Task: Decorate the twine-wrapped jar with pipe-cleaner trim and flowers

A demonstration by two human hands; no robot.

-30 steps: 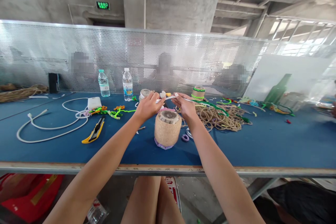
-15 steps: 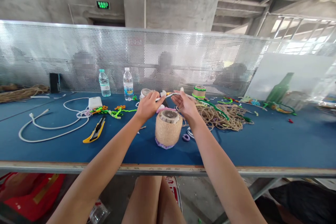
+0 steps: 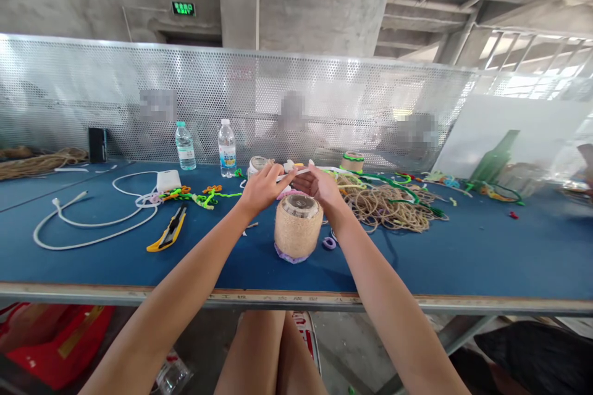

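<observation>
A white strip (image 3: 296,172) is stretched between my two hands, above and behind a twine-wrapped jar. My left hand (image 3: 265,186) is closed on its left part. My right hand (image 3: 319,185) pinches it on the right, and a white length trails rightward from there over the twine. The jar (image 3: 298,229) stands upside down on the blue table, its glass base upward and purple trim around its bottom edge. Just right of the jar lies a small purple coil (image 3: 329,243). Pink material (image 3: 285,192) shows behind the jar, partly covered by my hands.
A yellow cutter (image 3: 167,231), a white cable (image 3: 92,244) and a white charger (image 3: 168,181) lie left. Two bottles (image 3: 227,149) stand at the back. Tangled twine (image 3: 393,207) with green strands is right, near a green-trimmed jar (image 3: 353,162). A green bottle (image 3: 495,155) stands farther right.
My right hand has shifted slightly left and turned, its fingers closer to my left hand. The white length now extends rightward over the twine pile.
</observation>
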